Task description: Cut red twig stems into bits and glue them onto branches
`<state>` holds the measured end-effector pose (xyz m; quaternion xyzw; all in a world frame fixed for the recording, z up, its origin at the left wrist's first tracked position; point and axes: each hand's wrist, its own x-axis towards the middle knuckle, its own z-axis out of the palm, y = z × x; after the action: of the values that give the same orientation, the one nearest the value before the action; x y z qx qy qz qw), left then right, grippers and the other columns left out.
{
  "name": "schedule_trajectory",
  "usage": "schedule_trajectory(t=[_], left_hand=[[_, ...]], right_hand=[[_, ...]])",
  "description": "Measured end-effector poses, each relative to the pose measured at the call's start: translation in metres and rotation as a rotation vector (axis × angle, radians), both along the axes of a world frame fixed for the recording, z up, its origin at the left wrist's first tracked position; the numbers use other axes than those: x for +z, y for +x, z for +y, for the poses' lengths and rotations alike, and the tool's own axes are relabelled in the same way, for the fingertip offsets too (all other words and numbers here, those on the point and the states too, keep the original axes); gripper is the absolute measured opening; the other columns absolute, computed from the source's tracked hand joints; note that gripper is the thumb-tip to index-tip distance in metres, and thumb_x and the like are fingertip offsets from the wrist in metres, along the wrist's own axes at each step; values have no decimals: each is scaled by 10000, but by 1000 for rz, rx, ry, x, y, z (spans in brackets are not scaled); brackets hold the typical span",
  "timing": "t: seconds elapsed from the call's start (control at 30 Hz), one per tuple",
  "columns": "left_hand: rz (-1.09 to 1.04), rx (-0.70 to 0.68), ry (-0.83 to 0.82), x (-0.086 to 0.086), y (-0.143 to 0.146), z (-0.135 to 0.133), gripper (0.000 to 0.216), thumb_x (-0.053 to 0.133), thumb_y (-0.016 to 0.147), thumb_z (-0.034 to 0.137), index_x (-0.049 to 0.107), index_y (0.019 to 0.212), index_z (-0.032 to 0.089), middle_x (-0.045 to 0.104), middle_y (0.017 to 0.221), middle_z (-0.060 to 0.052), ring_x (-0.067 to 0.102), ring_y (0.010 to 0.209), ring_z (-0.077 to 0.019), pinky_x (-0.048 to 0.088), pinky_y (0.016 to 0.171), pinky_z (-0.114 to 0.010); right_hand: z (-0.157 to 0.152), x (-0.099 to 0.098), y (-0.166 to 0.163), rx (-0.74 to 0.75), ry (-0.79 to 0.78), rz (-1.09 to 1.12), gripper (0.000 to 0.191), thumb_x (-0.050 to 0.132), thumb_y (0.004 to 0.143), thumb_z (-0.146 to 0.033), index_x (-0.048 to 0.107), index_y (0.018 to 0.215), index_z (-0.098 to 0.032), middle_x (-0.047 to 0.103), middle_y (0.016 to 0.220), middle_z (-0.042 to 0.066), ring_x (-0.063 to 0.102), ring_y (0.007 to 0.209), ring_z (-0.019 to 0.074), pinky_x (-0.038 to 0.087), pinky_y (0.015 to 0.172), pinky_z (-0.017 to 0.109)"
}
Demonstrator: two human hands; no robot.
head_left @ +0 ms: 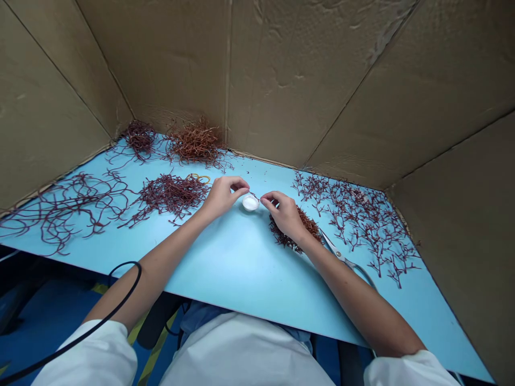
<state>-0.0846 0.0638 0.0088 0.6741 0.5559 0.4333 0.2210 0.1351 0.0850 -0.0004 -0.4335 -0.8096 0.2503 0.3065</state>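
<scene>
My left hand (225, 194) and my right hand (285, 213) are both closed in a pinch, close together over the middle of the table. A thin reddish-brown twig (255, 197) spans the short gap between my fingertips, one end in each hand. Just below it stands a small round cup (250, 203) with white contents. Beneath and beside my right hand lies a pile of short brown twig pieces (308, 225), partly covered by the hand. To the right of that pile, scissors (338, 253) rest on the table, their handles partly hidden by my right forearm.
Cardboard walls (273, 80) enclose the blue tabletop (229, 268). On the left are loose long stems (80, 206), a reddish heap (173, 194), a yellow rubber band (204, 179) and brown (195, 142) and dark (139, 138) bundles. Branched twigs (362, 217) spread rightward. A black cable (134, 287) crosses my left arm.
</scene>
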Motion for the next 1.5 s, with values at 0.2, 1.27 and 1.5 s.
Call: schedule_trajectory(t=[0.2, 1.27, 1.5], left_hand=[[-61, -25, -4, -5, -2, -4, 96, 718, 893, 215, 809, 897, 184, 834, 907, -57, 746, 858, -209, 569, 775, -306], [507, -172, 72, -19, 13, -5, 206, 622, 970, 135, 822, 957, 181, 761, 949, -119, 668, 949, -275, 524, 886, -392], [415, -99, 88, -15, 7, -4, 190, 644, 957, 137, 820, 1020, 170, 798, 999, -109, 705, 961, -267, 536, 904, -391]], right_hand=[[1, -1, 6, -20, -6, 60, 198, 583, 986, -355, 717, 922, -224, 780, 900, 38, 684, 806, 204, 498, 757, 312], [0, -12, 17, -16, 255, -201, 144, 646, 999, -286, 786, 982, -262, 794, 956, 76, 696, 902, 266, 495, 807, 378], [2, -8, 16, -21, 164, -76, 161, 653, 968, -299, 805, 965, -246, 812, 949, 69, 716, 829, 240, 521, 785, 362]])
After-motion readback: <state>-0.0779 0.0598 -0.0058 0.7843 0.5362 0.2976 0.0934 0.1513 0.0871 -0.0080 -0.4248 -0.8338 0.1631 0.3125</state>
